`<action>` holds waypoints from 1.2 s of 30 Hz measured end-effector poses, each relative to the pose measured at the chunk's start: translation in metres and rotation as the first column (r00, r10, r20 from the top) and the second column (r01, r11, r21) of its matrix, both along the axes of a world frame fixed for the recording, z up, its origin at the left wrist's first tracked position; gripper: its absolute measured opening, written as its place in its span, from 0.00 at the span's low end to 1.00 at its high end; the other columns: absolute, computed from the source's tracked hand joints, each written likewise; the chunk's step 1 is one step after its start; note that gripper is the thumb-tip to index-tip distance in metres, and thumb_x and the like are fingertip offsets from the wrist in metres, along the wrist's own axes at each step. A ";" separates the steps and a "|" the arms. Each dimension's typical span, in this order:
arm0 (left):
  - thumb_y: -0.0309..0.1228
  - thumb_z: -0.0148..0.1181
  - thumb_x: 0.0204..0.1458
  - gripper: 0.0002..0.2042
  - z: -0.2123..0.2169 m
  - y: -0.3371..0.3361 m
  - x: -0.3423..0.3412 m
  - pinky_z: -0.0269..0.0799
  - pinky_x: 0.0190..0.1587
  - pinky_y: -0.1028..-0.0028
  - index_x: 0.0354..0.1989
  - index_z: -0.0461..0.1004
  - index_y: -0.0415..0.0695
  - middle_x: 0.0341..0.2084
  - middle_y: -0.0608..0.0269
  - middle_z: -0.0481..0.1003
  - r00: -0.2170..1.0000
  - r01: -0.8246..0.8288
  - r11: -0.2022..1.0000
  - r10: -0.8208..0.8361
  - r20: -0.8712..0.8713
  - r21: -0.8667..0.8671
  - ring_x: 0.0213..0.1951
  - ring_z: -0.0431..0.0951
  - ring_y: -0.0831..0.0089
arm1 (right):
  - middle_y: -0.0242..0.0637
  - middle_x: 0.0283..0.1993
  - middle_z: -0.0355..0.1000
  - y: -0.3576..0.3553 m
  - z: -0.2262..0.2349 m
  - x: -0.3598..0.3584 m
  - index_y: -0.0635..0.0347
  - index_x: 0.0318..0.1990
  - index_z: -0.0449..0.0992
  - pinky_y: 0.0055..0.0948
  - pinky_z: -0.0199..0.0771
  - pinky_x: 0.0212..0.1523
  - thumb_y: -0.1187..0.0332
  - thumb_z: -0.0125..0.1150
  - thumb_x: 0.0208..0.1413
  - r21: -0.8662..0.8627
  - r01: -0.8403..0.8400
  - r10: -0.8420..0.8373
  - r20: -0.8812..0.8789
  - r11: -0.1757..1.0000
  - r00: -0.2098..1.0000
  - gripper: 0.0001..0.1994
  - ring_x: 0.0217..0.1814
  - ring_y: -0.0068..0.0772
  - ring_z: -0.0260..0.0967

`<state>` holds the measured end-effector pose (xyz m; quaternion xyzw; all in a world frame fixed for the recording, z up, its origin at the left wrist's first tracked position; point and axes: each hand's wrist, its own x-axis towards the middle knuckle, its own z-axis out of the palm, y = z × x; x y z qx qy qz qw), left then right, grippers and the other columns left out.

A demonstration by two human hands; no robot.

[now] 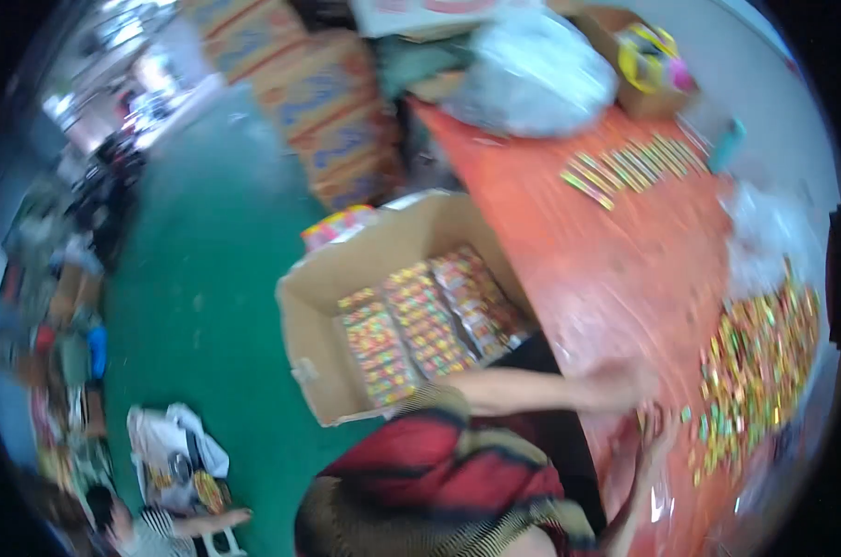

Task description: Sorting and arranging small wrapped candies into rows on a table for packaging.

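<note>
My left hand (625, 385) is a blur over the near part of the orange-red tabletop (606, 278), its arm reaching across from the left. Close beside it is my right hand (655, 427), its fingers smeared by motion as well. Whether either hand holds anything cannot be made out. Just right of my hands spreads a heap of small shiny gold, green and red wrapped pieces (759, 362). A few loose ones lie at its edge, nearest my right hand.
Left of the table stands an open cardboard box (323, 325) holding packs of colourful small pieces (430, 316). Thin strips (634, 167) lie in a row farther up the table, near a big clear plastic bag (532, 74). Stacked cartons (323, 102) stand behind; another person (147, 529) is lower left.
</note>
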<state>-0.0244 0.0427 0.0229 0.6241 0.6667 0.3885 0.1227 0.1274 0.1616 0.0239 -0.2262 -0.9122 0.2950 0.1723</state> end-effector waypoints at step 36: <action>0.30 0.64 0.35 0.22 0.013 -0.024 -0.052 0.63 0.47 0.65 0.42 0.69 0.40 0.41 0.55 0.67 0.982 0.029 0.990 -0.054 -0.180 -0.139 0.45 0.65 0.57 | 0.38 0.37 0.67 -0.043 0.011 -0.040 0.61 0.41 0.69 0.36 0.61 0.43 0.72 0.57 0.41 0.206 0.000 -0.010 0.044 0.978 0.999 0.15 0.41 0.41 0.61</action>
